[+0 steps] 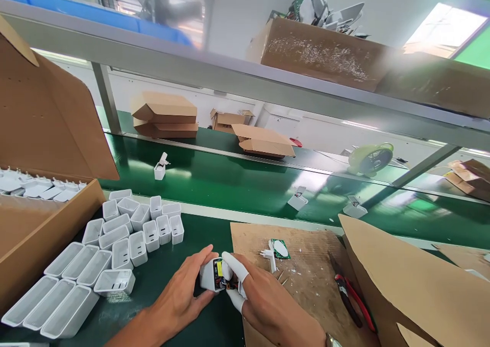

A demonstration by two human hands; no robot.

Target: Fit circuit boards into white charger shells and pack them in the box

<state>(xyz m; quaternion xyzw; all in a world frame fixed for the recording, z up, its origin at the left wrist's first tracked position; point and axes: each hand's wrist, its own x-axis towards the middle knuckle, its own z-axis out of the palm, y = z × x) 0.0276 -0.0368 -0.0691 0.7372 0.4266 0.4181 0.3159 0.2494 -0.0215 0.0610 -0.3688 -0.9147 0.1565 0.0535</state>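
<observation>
My left hand grips a white plastic housing by its outer sides, just left of the cardboard mat. Dark electronics with a yellow-topped part show at the housing's open end. My right hand, with white finger cots on thumb and fingers, closes on the circuit board assembly at that end. Part of the assembly is hidden behind the fingers. Beyond the right hand, a white plug piece and a small green circuit board with a white oval lie on the cardboard mat.
Several empty white housings stand at left beside an open carton of white parts. Red-and-black pliers lie at right near a cardboard box. A green conveyor belt with white units crosses behind, under a shelf.
</observation>
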